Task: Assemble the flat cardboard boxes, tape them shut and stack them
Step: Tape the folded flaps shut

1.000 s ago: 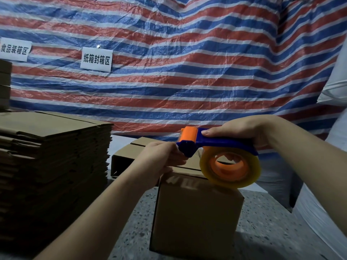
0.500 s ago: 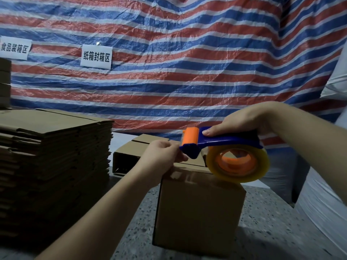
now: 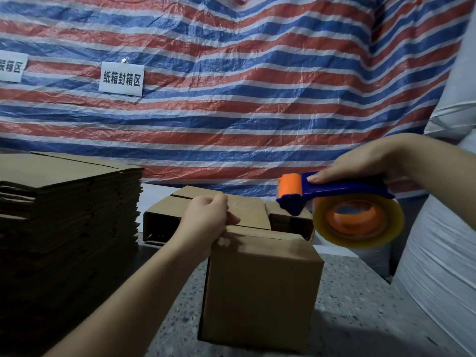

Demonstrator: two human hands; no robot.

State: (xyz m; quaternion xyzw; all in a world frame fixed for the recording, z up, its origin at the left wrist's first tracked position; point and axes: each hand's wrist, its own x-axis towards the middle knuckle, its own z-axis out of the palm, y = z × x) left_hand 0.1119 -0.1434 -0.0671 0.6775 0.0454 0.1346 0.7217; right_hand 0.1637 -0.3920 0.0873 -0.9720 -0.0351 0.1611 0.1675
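While L hand (image 3: 206, 222) pinches tape on box (image 3: 260, 287), R hand (image 3: 360, 161) grips dispenser (image 3: 340, 204).

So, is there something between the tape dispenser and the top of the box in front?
Nothing visible. The tape dispenser, gripped by the right hand, hangs above the right far edge of the assembled box. The left hand pinches at the box's left far edge, aside.

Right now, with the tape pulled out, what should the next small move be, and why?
Probably lower the tape dispenser onto the box top: the right hand holds it above, while the left hand pinches the tape end at the near edge.
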